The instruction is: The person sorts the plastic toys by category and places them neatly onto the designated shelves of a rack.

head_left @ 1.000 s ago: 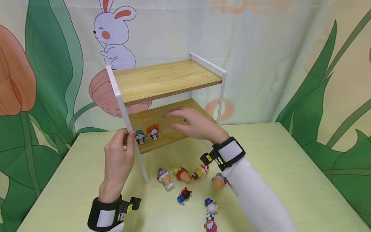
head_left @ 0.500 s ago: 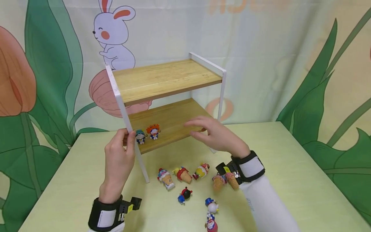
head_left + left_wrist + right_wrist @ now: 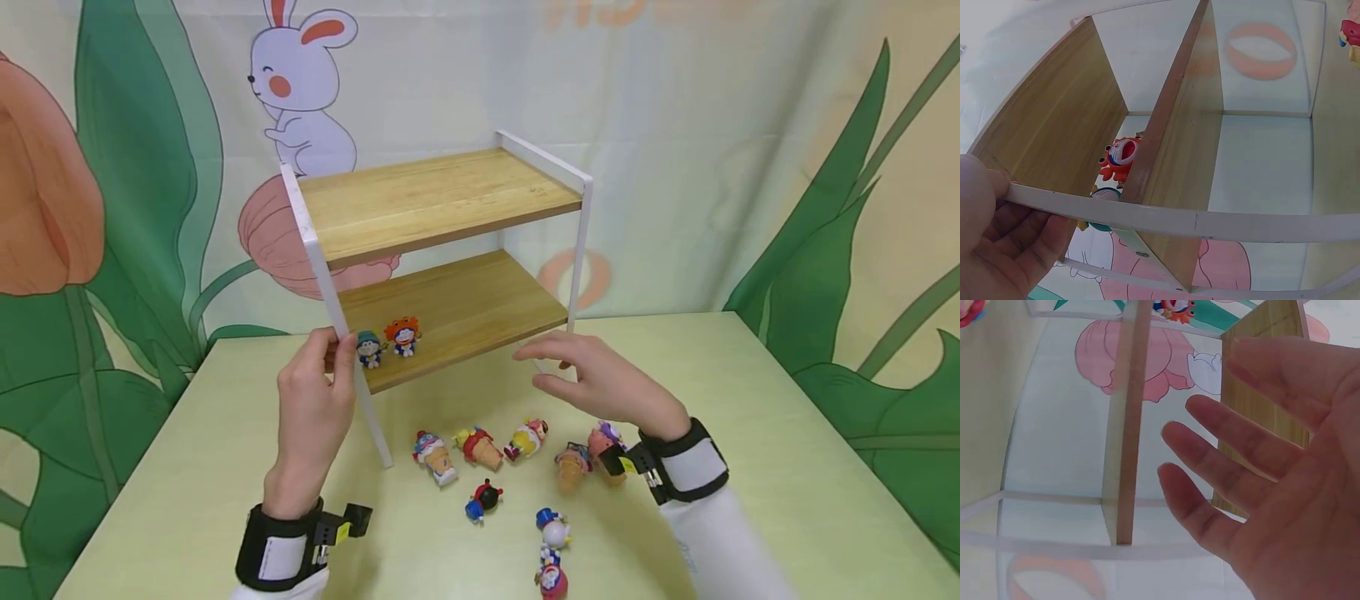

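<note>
Two-tier shelf set at an angle on the pale worktop, toward its far edge; its left front post is pinched by the left hand, thumb and fingers closed round the white frame near the left front corner of the lower board. Right hand is held just beside that board's right front corner, fingers spread apart and lightly bent; whether the right front post is touched cannot be told. At the board's left front corner, a green-capped figure and a crab-hatted figure are placed upright, side by side. In front of the shelf, on the worktop, a blue-topped cone figure, a red-and-yellow cone figure and a yellow-bodied figure are strewn; farther right, a brown cone figure and a pink cone figure, the latter partly covered by the wrist camera. Toward the near edge, a black-and-red figure, a blue-hatted figure and a pink-hooded figure are noted
</note>
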Motion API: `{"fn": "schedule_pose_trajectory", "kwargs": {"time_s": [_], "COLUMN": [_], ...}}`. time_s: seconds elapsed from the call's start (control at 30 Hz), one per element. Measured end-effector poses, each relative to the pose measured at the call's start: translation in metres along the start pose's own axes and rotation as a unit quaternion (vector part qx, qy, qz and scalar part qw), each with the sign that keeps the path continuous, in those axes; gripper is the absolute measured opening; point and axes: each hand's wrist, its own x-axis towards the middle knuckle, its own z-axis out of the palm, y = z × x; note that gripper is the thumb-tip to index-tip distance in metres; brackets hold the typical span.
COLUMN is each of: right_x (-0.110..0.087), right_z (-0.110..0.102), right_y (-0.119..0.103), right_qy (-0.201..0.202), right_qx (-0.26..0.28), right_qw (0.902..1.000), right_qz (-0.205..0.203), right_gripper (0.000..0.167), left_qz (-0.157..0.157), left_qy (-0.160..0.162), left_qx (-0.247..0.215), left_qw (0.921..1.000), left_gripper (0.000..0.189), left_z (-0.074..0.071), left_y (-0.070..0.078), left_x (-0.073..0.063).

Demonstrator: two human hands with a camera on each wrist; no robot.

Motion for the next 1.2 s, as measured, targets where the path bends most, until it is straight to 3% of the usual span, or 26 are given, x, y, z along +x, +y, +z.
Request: {"fn": "schedule_pose_trajectory", "kwargs": {"time_s": [0.33,0.73,1.2], "right_x": [-0.026,-0.022,-0.009], "right_z": [0.009,0.032,0.080], "right_y": [0.017,0.007,0.004], "right_qy": [-0.008,-0.036,-0.118], "right_qx": [0.010,0.029,0.031], "right_qw": [0.9999,0.9983,0.9904], "right_qz": [0.011,-0.035,-0.064], "right_gripper": [0.033,0.033,0.036], "left_qz": [-0.005,-0.011,-0.004], "left_qy": [-0.002,-0.005,-0.003], "left_qx": [0.000,0.005,-0.003], "left_qw": [1.0000,0.9999,1.0000], "left_gripper": [0.016,0.016,0.015], "left_z": [0.000,-0.001,0.002], "left_y": [0.001,0.004,0.003], "left_x": [0.000,-0.001,-0.001]}}
